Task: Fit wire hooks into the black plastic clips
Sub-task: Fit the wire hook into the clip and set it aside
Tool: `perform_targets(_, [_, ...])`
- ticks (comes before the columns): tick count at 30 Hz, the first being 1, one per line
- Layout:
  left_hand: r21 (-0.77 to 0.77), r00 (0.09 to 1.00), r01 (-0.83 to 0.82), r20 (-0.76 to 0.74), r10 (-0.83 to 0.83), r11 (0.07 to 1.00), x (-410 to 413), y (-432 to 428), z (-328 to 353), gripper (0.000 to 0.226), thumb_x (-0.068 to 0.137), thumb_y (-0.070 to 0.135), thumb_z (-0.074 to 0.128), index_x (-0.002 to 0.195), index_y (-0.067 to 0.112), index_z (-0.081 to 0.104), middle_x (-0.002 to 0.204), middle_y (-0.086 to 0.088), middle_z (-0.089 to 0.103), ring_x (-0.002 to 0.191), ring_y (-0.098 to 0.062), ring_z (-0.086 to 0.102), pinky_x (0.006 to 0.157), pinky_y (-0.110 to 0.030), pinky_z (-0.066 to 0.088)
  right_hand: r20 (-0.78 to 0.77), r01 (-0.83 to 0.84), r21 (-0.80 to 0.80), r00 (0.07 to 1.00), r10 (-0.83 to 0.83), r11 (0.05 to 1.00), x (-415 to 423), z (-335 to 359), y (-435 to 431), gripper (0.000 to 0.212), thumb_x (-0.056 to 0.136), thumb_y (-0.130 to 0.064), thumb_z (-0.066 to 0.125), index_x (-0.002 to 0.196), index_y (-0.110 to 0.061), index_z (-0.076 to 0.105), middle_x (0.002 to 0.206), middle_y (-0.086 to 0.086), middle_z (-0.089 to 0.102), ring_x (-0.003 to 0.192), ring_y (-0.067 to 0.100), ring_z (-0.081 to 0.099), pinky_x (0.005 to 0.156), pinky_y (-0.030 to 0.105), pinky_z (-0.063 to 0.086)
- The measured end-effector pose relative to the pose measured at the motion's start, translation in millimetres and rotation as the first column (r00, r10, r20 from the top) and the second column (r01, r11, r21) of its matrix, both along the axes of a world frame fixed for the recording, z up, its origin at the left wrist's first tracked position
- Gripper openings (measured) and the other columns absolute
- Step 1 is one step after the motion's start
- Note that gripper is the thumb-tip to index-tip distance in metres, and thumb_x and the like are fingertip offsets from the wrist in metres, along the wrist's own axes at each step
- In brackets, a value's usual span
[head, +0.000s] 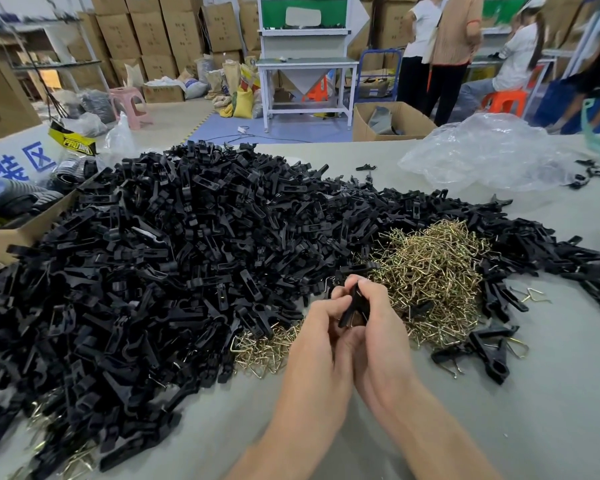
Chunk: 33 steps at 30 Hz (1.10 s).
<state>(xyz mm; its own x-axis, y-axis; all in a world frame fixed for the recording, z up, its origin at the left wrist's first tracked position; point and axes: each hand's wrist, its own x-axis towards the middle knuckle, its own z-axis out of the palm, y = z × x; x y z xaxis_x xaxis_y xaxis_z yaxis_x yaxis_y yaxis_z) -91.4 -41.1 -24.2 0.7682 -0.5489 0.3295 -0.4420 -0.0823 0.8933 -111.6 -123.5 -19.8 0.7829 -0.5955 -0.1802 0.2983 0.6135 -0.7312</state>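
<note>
A big heap of black plastic clips point(160, 258) covers the left and middle of the grey table point(534, 403). A pile of brass-coloured wire hooks point(433, 275) lies right of centre, with more hooks point(267, 344) near my left wrist. Both hands meet above the table in front of the hooks. My left hand point(321, 336) and my right hand point(378, 337) together grip one black clip point(354, 308), fingers curled round it. A bit of wire shows at the clip's lower end. A few clips with hooks fitted point(478, 355) lie to the right.
A cardboard box point(11, 233) with black parts stands at the left edge. A crumpled clear plastic bag point(489, 154) lies at the back right. Beyond the table are stacked cartons, a white workbench point(305, 64), an open carton on the floor and people standing or seated.
</note>
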Motion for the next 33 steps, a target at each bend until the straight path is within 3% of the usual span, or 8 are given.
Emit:
perform_targets(4, [-0.094, 0.999, -0.006, -0.049, 0.001, 0.996, -1.2, -2.7, 0.7, 0.038, 0.092, -0.014, 0.056, 0.092, 0.024, 0.052, 0.106, 0.019, 0.059, 0.094, 0.017, 0.057, 0.078, -0.002, 0.042, 0.059, 0.006, 0.157, 0.998, -0.015, 0.988, 0.4, 4.1, 6.9, 0.023, 0.092, -0.025, 0.058, 0.071, -0.023, 0.067, 0.078, -0.001, 0.064, 0.065, 0.009, 0.060, 0.057, 0.020, 0.052])
perform_targets(7, [-0.109, 0.997, -0.012, -0.082, 0.003, 0.994, -1.6, -3.4, 1.1, 0.037, 0.093, -0.015, 0.053, 0.089, 0.022, 0.050, 0.104, 0.011, 0.061, 0.088, 0.007, 0.061, 0.076, -0.006, 0.044, 0.058, 0.004, 0.191, 0.998, -0.016, 0.981, -0.9, 7.9, 11.1, 0.023, 0.092, -0.026, 0.058, 0.071, -0.023, 0.067, 0.078, -0.001, 0.063, 0.063, 0.007, 0.058, 0.055, 0.017, 0.050])
perform_targets(9, [-0.115, 0.996, -0.023, -0.088, 0.012, 0.993, -1.3, -2.4, 2.2, 0.035, 0.095, -0.008, 0.052, 0.088, 0.027, 0.051, 0.099, 0.011, 0.062, 0.084, 0.007, 0.060, 0.074, -0.005, 0.043, 0.067, 0.009, 0.200, 0.998, -0.022, 0.980, -1.6, 8.3, 13.3, 0.021, 0.093, -0.027, 0.058, 0.074, -0.023, 0.066, 0.078, -0.001, 0.062, 0.063, 0.007, 0.057, 0.055, 0.016, 0.050])
perform_targets(11, [-0.044, 1.000, -0.021, -0.014, 0.020, 0.999, -1.8, 0.5, 3.8, 0.026, 0.094, 0.014, 0.049, 0.091, 0.040, 0.049, 0.091, 0.015, 0.061, 0.085, 0.012, 0.057, 0.073, -0.003, 0.042, 0.064, 0.007, 0.197, 0.998, -0.021, 0.980, -1.7, 7.8, 14.9, 0.017, 0.093, -0.027, 0.058, 0.079, -0.022, 0.065, 0.079, -0.001, 0.063, 0.062, 0.007, 0.057, 0.055, 0.017, 0.051])
perform_targets(14, [0.021, 0.998, -0.035, 0.055, 0.033, 0.999, 0.1, 3.3, 2.7, 0.019, 0.089, 0.028, 0.044, 0.092, 0.047, 0.046, 0.085, 0.019, 0.060, 0.085, 0.015, 0.056, 0.072, -0.001, 0.042, 0.060, 0.006, 0.184, 0.998, -0.017, 0.983, -1.0, 6.2, 16.4, 0.019, 0.093, -0.030, 0.057, 0.077, -0.023, 0.067, 0.081, 0.000, 0.063, 0.064, 0.010, 0.056, 0.067, 0.024, 0.051])
perform_targets(19, [-0.045, 0.997, -0.064, -0.034, 0.062, 0.997, 1.2, -1.8, -3.0, 0.042, 0.095, -0.007, 0.056, 0.085, 0.033, 0.049, 0.105, 0.015, 0.064, 0.083, 0.004, 0.065, 0.072, -0.003, 0.044, 0.058, 0.018, 0.202, 0.998, -0.030, 0.979, -1.6, 2.8, 18.2, 0.030, 0.092, -0.035, 0.058, 0.065, -0.028, 0.071, 0.080, -0.002, 0.065, 0.069, 0.011, 0.058, 0.083, 0.032, 0.049])
perform_targets(24, [-0.041, 0.996, -0.094, -0.010, 0.093, 0.995, 3.7, -3.2, -4.6, 0.045, 0.092, -0.012, 0.057, 0.084, 0.031, 0.048, 0.100, 0.016, 0.063, 0.084, 0.011, 0.063, 0.071, -0.001, 0.042, 0.017, 0.012, 0.188, 1.000, -0.016, 0.982, -1.2, 1.2, 19.5, 0.035, 0.091, -0.039, 0.057, 0.060, -0.029, 0.070, 0.076, -0.005, 0.065, 0.064, 0.010, 0.061, 0.070, 0.027, 0.052])
perform_targets(33, [-0.048, 0.992, -0.103, -0.077, 0.099, 0.994, 6.2, -2.4, -9.6, 0.038, 0.094, -0.009, 0.057, 0.085, 0.028, 0.050, 0.100, 0.001, 0.070, 0.083, 0.001, 0.067, 0.070, -0.005, 0.044, 0.000, 0.007, 0.167, 1.000, -0.007, 0.986, -0.7, -1.9, 22.7, 0.037, 0.090, -0.040, 0.055, 0.058, -0.031, 0.070, 0.071, -0.007, 0.065, 0.063, 0.010, 0.065, 0.058, 0.023, 0.056])
